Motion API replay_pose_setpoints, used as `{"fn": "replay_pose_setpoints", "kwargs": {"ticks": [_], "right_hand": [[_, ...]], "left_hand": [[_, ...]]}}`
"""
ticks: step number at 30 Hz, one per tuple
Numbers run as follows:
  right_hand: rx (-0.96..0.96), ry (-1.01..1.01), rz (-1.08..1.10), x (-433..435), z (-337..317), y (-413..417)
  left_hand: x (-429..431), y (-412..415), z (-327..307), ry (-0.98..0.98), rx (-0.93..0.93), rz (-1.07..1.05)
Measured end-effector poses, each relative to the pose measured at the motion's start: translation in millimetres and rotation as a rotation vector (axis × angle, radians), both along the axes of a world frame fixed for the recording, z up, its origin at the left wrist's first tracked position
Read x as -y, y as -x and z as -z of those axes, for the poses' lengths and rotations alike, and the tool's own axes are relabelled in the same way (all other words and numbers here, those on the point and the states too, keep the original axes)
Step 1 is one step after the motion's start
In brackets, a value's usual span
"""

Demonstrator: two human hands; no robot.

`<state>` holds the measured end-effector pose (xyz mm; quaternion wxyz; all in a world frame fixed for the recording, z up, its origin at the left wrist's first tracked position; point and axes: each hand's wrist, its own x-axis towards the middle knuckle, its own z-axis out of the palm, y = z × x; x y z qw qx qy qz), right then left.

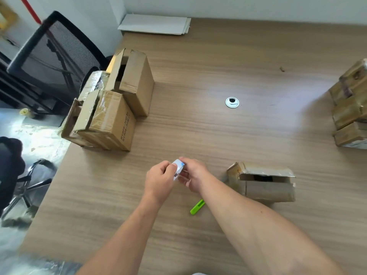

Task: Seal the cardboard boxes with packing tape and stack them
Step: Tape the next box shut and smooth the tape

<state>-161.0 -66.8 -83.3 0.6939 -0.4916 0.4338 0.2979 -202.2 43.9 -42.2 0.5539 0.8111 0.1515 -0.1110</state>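
Both hands meet over the middle of the wooden table [198,126] around a small roll of packing tape [178,167]. My left hand [160,180] pinches its near side with the thumb on top. My right hand [191,173] holds it from the far side with curled fingers. A small cardboard box [266,185] with loose, unsealed top flaps lies just right of my right forearm. Several open boxes [111,108] stand grouped at the table's left edge. A stack of taped boxes [351,108] rises at the right edge.
A green utility knife [197,207] lies on the table between my forearms. A round cable grommet [232,102] sits mid-table. White flat sheets [156,24] lie at the far edge. A black mesh office chair [51,56] stands left of the table.
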Motion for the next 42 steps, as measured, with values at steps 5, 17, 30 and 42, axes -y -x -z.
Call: {"fn": "replay_pose_setpoints", "kwargs": {"ticks": [5, 17, 30, 42], "right_hand": [[0.302, 0.226, -0.008, 26, -36, -1], [0.653, 0.917, -0.099, 160, -119, 36], [0.414, 0.936, -0.006, 236, -56, 113], [0.386, 0.781, 0.057, 238, -45, 121]], "left_hand": [[8, -5, -13, 0.078, 0.064, -0.014], [112, -26, -82, 0.034, 0.187, 0.324], [235, -8, -82, -0.654, 0.153, 0.753], [266, -17, -89, -0.838, -0.069, 0.815]]}}
